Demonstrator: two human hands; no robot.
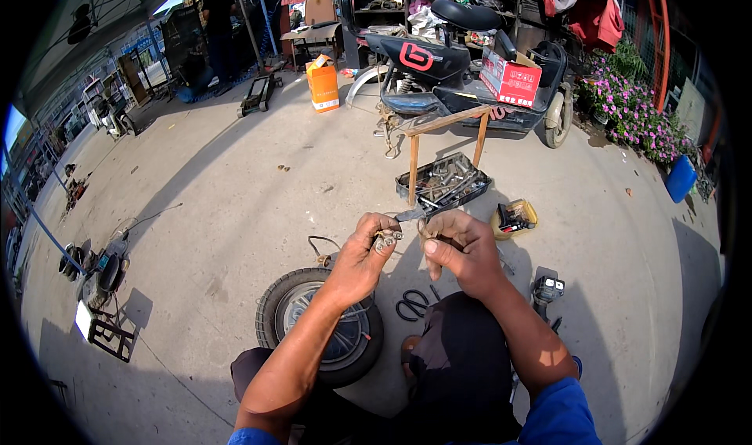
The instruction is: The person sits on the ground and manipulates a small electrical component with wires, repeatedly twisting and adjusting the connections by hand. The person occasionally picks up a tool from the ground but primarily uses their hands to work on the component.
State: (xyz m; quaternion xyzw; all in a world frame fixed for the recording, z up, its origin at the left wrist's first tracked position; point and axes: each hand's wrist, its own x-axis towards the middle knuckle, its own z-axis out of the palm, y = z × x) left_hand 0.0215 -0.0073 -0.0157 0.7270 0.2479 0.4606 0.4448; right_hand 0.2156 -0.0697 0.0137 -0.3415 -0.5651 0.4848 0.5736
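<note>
My left hand [363, 261] grips a cluster of small metal terminals [388, 240], with a dark flat blade-like piece [409, 215] sticking out above its fingers. My right hand [462, 253] is closed just beside it, fingertips curled near what looks like a thin wire; what exactly they hold is too small to tell. Below my hands lie a wheel with a tyre [274, 320], a black looped cable [411, 305] and, by my right forearm, a power tool [547, 288]. My knees show at the bottom.
Ahead stand a toolbox [442, 186], yellow tub [525, 218], wooden frame [413, 167] and black scooter [415, 61] carrying a red box [509, 81]. An orange carton [322, 88], flowers [627, 108] and blue barrel [681, 177] are around. A person [218, 26] stands at back left.
</note>
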